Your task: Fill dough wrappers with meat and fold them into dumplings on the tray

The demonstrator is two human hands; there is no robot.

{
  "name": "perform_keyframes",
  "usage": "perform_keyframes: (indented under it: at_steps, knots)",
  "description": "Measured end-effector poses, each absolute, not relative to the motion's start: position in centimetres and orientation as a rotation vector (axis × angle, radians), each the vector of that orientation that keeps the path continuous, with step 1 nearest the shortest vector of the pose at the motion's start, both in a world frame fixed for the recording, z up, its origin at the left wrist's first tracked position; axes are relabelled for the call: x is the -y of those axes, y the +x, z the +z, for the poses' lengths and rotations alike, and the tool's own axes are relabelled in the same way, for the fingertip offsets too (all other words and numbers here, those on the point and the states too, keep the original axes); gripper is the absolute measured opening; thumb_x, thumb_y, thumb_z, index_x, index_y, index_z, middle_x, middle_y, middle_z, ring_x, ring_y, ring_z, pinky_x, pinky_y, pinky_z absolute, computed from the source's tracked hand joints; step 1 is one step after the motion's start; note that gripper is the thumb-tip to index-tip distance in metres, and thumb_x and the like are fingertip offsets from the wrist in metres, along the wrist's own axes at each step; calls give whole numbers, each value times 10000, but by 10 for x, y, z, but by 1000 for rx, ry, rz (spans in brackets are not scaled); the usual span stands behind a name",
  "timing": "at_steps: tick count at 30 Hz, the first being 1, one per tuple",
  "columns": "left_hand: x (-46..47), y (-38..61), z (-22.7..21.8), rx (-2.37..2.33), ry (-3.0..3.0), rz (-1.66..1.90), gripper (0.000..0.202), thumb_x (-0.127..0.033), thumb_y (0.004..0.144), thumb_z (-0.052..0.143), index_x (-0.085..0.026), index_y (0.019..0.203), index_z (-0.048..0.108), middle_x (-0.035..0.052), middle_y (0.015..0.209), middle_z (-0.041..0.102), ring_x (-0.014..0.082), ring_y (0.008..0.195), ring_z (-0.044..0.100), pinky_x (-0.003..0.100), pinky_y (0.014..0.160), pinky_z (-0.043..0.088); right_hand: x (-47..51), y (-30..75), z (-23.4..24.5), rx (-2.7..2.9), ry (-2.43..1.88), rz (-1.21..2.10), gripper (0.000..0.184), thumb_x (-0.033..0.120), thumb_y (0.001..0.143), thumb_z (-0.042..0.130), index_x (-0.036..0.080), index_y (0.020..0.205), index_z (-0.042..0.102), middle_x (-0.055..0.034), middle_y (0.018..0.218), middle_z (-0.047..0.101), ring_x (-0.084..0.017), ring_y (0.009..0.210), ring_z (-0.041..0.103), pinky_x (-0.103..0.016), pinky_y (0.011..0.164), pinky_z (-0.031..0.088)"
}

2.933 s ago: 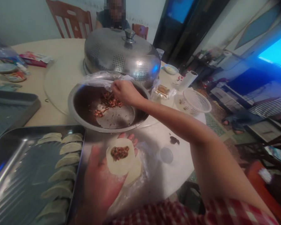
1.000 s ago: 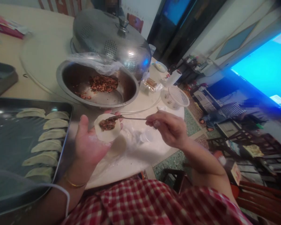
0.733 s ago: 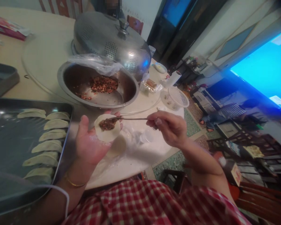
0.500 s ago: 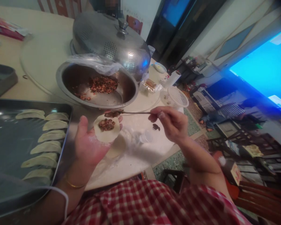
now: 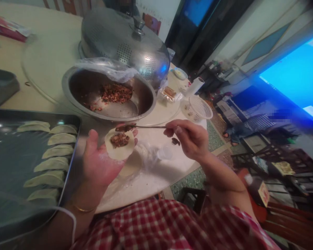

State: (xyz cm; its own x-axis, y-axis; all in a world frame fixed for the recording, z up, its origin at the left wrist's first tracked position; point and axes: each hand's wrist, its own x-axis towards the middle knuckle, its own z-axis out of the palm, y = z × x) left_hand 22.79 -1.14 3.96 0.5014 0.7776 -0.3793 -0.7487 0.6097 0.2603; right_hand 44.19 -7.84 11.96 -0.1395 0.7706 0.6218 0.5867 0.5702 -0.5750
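Observation:
A round dumpling wrapper (image 5: 112,152) lies flat across the palm and fingers of my left hand (image 5: 97,165), thumb pointing up beside it. Brown minced filling (image 5: 120,140) is heaped near the wrapper's middle. My right hand (image 5: 189,139) grips the handle of a spoon (image 5: 151,126), whose food-smeared bowl hovers at the wrapper's far edge, just above the filling. Whether the spoon touches the filling I cannot tell. Beyond both hands stands a steel basin (image 5: 139,109) with more filling in it and a crumpled plastic bag (image 5: 106,68) on its far rim.
To the left, a metal tray (image 5: 10,146) holds several folded dumplings (image 5: 56,151). Behind the basin rises a large perforated steel lid (image 5: 104,38). A white plastic basket (image 5: 202,107) and a plastic-wrapped packet (image 5: 169,93) sit at the right. Another wrapper (image 5: 131,163) lies near my left hand.
The spoon has shifted very slightly toward the wrapper, and my right hand a little left. My left hand keeps the wrapper in nearly the same place. The view has tilted slightly.

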Motion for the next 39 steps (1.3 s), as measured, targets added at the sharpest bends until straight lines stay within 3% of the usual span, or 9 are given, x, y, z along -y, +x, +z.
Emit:
perform_keyframes:
  at_steps: [5, 13, 18, 23, 26, 35, 37, 39]
  knots:
    - [11, 229, 44, -544, 45, 926, 691, -623, 1010, 278, -93, 1236, 659, 227, 1181, 766, 303, 1058, 769, 407, 831, 666, 80, 446, 115, 1819, -1117, 308, 161, 242, 1027, 596, 224, 1073, 750, 5, 777, 762, -85, 674, 721, -189, 634, 594]
    - [10, 228, 48, -576, 22, 911, 775, -627, 999, 271, -69, 1484, 503, 241, 1256, 740, 339, 1110, 749, 414, 794, 670, 62, 449, 119, 1571, -1033, 383, 160, 331, 1016, 626, 240, 990, 755, 38, 726, 743, -68, 610, 693, -163, 577, 587]
    - [10, 223, 37, -509, -7, 856, 661, -578, 1003, 334, -85, 1312, 649, 248, 1287, 725, 356, 1163, 731, 446, 859, 658, -19, 460, 117, 1637, -1166, 347, 346, 533, 1010, 559, 217, 999, 700, 37, 700, 705, -79, 569, 632, -205, 565, 534]
    - [9, 220, 23, -346, 1, 788, 611, -594, 991, 399, -133, 1245, 709, 204, 1319, 723, 310, 1206, 717, 407, 965, 625, -118, 442, 116, 1885, -1648, 175, 274, 277, 1056, 488, 182, 882, 678, 8, 730, 682, -138, 723, 656, -285, 777, 523]
    - [10, 219, 19, -287, 2, 786, 600, -562, 1012, 380, -130, 1262, 712, 188, 1349, 709, 308, 1218, 711, 416, 991, 617, -153, 426, 116, 1977, -1772, 68, 313, 230, 1061, 455, 177, 848, 677, -36, 821, 720, -179, 857, 683, -310, 861, 501]
    - [13, 219, 12, -236, -15, 700, 642, -575, 1018, 368, -233, 1553, 468, 137, 1376, 706, 282, 1280, 676, 420, 1033, 591, -197, 423, 107, 1973, -1905, 86, 320, 224, 1040, 466, 163, 842, 708, -98, 899, 756, -239, 986, 715, -361, 935, 518]
    - [10, 220, 11, -248, -6, 702, 697, -588, 1003, 410, -205, 1586, 403, 164, 1388, 693, 295, 1268, 683, 427, 1027, 593, -191, 429, 116, 1915, -1908, 117, 293, 314, 1049, 483, 157, 971, 719, -95, 984, 768, -221, 1017, 711, -365, 955, 520]
    - [8, 220, 15, -273, 9, 706, 749, -591, 993, 436, -151, 1596, 366, 205, 1399, 676, 316, 1262, 684, 440, 1021, 595, -168, 441, 129, 1841, -1822, 97, 388, 466, 1051, 468, 160, 1075, 705, -97, 1072, 771, -196, 1030, 698, -370, 969, 517]
